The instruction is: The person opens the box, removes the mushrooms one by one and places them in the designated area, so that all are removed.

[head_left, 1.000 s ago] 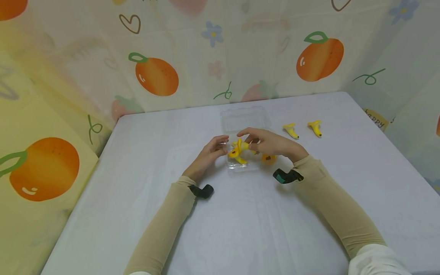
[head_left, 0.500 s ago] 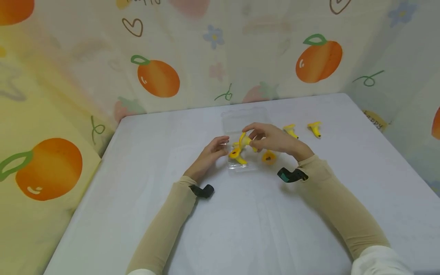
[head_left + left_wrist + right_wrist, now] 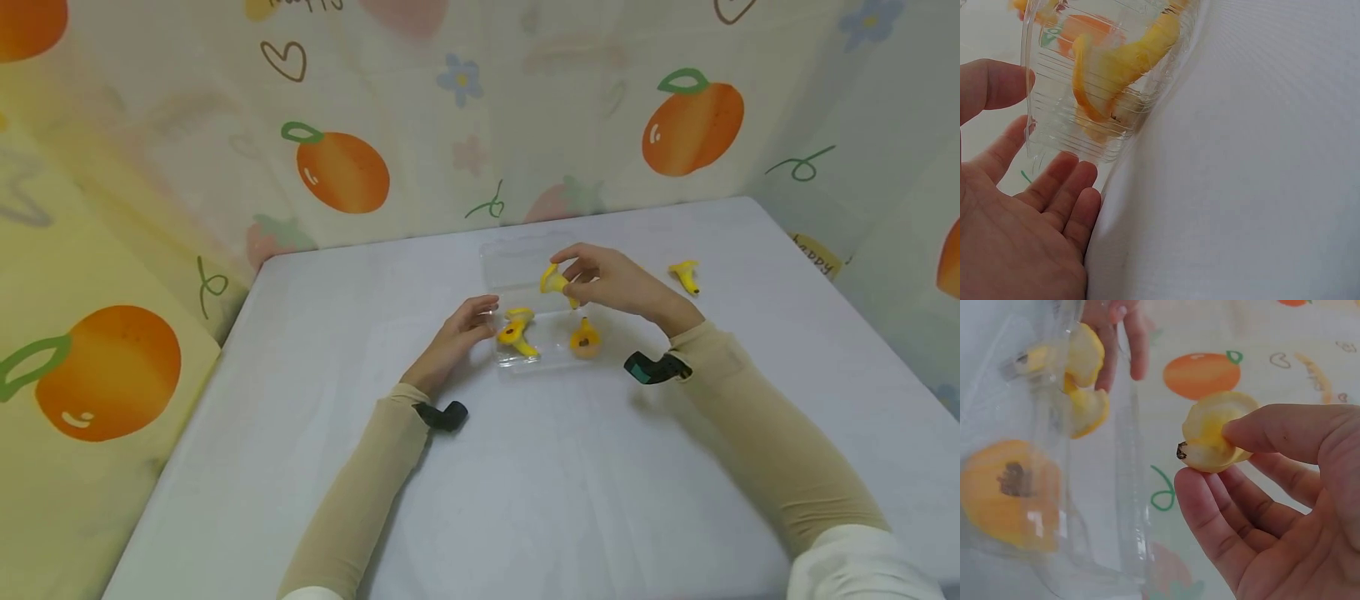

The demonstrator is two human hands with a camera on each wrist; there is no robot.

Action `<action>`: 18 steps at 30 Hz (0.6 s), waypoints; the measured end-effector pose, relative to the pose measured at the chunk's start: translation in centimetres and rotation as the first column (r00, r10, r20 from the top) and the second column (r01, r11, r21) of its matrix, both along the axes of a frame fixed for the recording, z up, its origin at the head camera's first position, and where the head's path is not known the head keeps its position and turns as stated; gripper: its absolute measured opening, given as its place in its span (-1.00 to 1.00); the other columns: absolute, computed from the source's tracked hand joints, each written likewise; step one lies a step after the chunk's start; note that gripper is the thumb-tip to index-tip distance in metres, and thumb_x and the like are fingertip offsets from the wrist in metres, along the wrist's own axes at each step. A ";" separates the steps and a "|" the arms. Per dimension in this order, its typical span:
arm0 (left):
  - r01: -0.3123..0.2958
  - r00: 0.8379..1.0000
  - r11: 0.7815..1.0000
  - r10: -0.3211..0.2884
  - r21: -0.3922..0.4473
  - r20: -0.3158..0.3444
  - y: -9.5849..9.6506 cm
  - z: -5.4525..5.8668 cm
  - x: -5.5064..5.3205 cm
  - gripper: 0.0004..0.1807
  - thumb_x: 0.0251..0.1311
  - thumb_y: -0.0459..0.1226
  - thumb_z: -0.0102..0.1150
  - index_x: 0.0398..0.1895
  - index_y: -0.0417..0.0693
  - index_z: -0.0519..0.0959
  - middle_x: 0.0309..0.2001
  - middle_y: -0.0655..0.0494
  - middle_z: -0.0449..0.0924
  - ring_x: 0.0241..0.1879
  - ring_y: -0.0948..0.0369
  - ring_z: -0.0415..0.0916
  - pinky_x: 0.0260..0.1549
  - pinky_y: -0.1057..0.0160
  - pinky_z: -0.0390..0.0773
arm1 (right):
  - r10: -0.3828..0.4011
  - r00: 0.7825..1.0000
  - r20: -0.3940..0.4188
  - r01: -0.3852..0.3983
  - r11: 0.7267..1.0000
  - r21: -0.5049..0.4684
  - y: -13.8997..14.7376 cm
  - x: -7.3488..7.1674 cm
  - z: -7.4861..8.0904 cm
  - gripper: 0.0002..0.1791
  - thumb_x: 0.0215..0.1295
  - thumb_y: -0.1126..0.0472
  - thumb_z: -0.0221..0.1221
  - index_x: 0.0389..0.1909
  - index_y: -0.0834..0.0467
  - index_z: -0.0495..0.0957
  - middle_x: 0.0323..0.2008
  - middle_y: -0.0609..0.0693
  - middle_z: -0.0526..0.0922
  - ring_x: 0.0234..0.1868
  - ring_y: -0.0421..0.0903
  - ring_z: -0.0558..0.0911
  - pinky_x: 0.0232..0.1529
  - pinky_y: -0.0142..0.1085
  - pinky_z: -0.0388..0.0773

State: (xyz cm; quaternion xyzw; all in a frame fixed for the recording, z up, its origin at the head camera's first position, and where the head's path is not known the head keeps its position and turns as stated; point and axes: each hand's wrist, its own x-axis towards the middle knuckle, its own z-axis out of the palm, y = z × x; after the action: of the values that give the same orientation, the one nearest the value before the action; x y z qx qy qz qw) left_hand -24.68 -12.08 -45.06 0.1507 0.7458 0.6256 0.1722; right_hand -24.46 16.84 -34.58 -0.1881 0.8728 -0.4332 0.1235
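In the head view my right hand (image 3: 611, 279) pinches a yellow mushroom-shaped piece (image 3: 553, 281) above the back right of a clear plastic box (image 3: 551, 337). The right wrist view shows its stem between thumb and fingers, a dark tip (image 3: 1181, 450) at the stem's end. Two similar yellow mushrooms, a front one (image 3: 514, 336) and one behind it (image 3: 519, 314), lie at the box's left end. Another mushroom (image 3: 585, 342) is at its right end, cap up with a dark mark. My left hand (image 3: 455, 337) touches the box's left rim (image 3: 1027, 94) with loosely extended fingers.
The box's clear lid (image 3: 517, 260) lies folded back behind it. One more yellow mushroom (image 3: 686, 276) rests at the right on the white tablecloth (image 3: 525, 483). Behind the table hangs a fruit-print curtain (image 3: 420, 150).
My right hand has lifted the mushroom up and right, away from the pieces at the box's left end. It now hides one mushroom on the table. My left hand stays at the rim.
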 end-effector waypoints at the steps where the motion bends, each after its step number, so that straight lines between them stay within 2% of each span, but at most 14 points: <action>1: 0.001 1.000 1.000 -0.001 0.002 -0.001 0.0 0.0 0.0 -0.37 0.37 -0.32 0.07 0.51 -0.03 0.25 0.51 -0.02 0.26 0.46 0.00 0.25 0.50 -0.11 0.18 | -0.008 1.000 -0.006 0.008 1.000 0.001 0.2 -0.1 0.1 -0.50 0.41 0.26 0.17 0.36 0.11 0.40 0.07 0.22 0.64 -0.16 0.02 0.68 0.06 0.04 0.64; 9: -0.003 1.000 1.000 0.003 0.010 0.007 -0.1 0.1 0.2 -0.39 0.37 -0.31 0.08 0.48 0.02 0.28 0.49 -0.01 0.28 0.45 0.01 0.26 0.49 -0.10 0.19 | -0.051 0.998 -0.031 0.051 0.999 0.004 1.2 -0.4 1.2 -0.50 0.42 0.24 0.17 0.36 0.10 0.40 0.13 0.23 0.61 -0.11 0.03 0.68 0.04 -0.05 0.64; 18: 0.004 1.000 1.000 -0.004 0.025 0.008 0.0 0.3 0.2 -0.36 0.36 -0.34 0.06 0.51 -0.08 0.24 0.49 -0.05 0.27 0.45 -0.03 0.25 0.49 -0.11 0.17 | -0.108 0.994 -0.030 0.109 0.994 0.018 2.2 -0.5 2.2 -0.48 0.42 0.23 0.16 0.38 0.06 0.38 0.17 0.20 0.59 -0.10 0.09 0.70 0.01 -0.16 0.61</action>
State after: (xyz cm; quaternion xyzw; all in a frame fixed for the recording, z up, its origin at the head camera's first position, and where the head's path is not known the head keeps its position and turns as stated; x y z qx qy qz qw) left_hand -24.49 -12.11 -44.80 0.1517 0.7371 0.6350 0.1745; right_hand -24.97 19.03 -32.35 -0.1454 0.8876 -0.4280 0.0892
